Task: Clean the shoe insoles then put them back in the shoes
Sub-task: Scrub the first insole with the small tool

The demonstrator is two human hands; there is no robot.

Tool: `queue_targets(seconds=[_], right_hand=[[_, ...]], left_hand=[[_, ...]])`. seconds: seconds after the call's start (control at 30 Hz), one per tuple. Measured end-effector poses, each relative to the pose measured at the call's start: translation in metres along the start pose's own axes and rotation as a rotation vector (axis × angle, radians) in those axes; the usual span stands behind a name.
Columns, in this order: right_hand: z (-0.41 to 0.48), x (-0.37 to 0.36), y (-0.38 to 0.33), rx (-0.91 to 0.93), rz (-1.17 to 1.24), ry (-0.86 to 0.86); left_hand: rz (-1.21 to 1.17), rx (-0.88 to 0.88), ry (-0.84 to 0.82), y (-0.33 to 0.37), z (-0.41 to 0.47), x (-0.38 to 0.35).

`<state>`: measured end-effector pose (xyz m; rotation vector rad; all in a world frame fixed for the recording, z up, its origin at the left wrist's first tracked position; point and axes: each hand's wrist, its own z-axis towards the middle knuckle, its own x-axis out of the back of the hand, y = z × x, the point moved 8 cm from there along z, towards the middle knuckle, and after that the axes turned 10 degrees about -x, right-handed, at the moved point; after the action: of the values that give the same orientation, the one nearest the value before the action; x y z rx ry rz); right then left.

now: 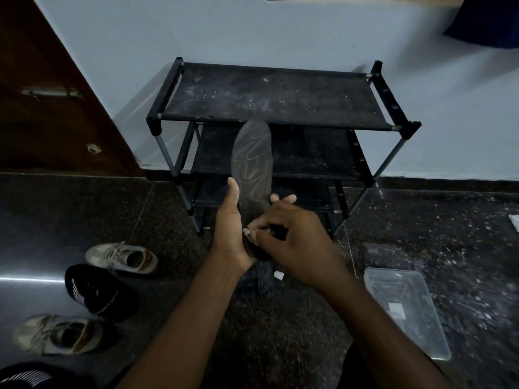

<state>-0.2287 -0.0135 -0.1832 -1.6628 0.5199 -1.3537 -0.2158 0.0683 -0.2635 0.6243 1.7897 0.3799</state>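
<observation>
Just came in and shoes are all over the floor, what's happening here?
A person works on an insole. The left hand holds it upright before the shoe rack, while the right hand grips a small dark thing, too dim to identify, against its heel end. Beige sneakers and a black shoe lie on the floor at left.

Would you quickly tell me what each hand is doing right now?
Left hand: holding the insole upright.
Right hand: closed on a small dark object at the insole's heel; what it is cannot be told.
</observation>
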Motion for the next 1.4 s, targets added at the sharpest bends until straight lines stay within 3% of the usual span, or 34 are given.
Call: queue_targets(seconds=[0.17,0.37,0.57,0.8,1.0,1.23,1.4], right_hand=[[-0.004,-0.01,-0.006,0.001,-0.029,-0.136],[0.002,-0.001,0.0,-0.006,-0.065,0.006],[-0.003,-0.013,-0.006,0.019,-0.058,-0.129],[0.001,-0.004,0.001,0.02,-0.062,0.006],[-0.002,-0.013,-0.002,0.04,-0.095,-0.152],[0.006,0.0,0.01,0.03,-0.121,0.02],[0.002,-0.006,0.005,0.034,-0.156,-0.142]], left_hand=[[-0.049,-0.103,0.046,0.009,0.002,0.003],[0.022,-0.018,0.041,0.004,-0.004,-0.002],[-0.023,-0.096,0.056,0.008,0.0,0.005],[-0.014,-0.02,0.014,0.001,0.0,0.001],[-0.06,-0.1,0.014,0.011,0.002,0.006],[-0.025,-0.079,-0.06,0.013,-0.002,-0.003],[-0.065,-0.075,-0.059,0.016,0.0,0.001]])
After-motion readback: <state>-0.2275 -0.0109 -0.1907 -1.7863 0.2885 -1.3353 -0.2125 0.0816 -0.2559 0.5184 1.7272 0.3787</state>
